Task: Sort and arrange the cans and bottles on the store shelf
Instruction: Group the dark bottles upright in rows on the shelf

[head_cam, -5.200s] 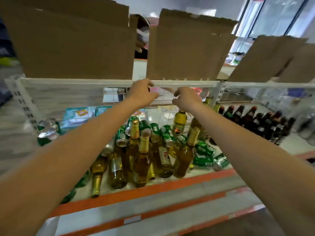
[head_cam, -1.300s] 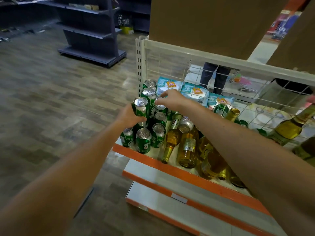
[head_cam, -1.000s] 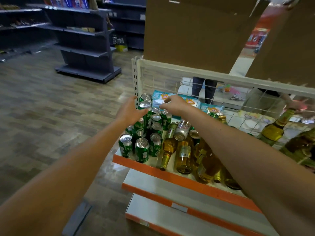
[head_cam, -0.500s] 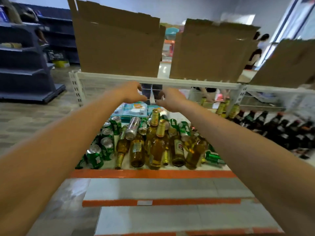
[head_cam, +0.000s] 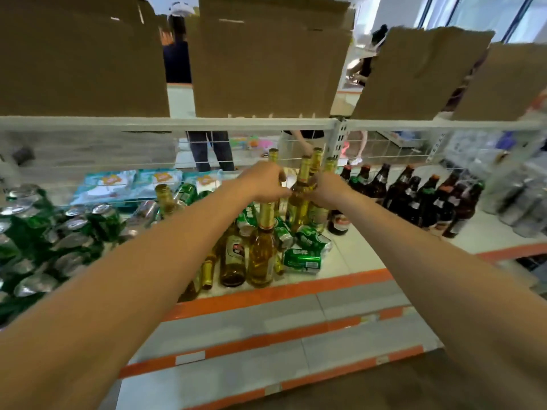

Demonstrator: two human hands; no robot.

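**Steady, upright placement**

The gold-foiled clear glass bottle of amber drink point(head_cam: 298, 208) stands upright at mid-shelf, with the right hand point(head_cam: 325, 192) curled round its shoulder. The left hand point(head_cam: 262, 184) curls beside it, its grip hidden. Keep the bottle vertical and clear of the toppled green cans point(head_cam: 302, 258) in front.

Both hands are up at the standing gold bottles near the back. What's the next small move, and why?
Probably set the gold-foil bottle that the left hand grips upright against the standing gold bottles by the right hand, then let go. That cluster sits next to the brown bottles, while green cans lie loose in front.
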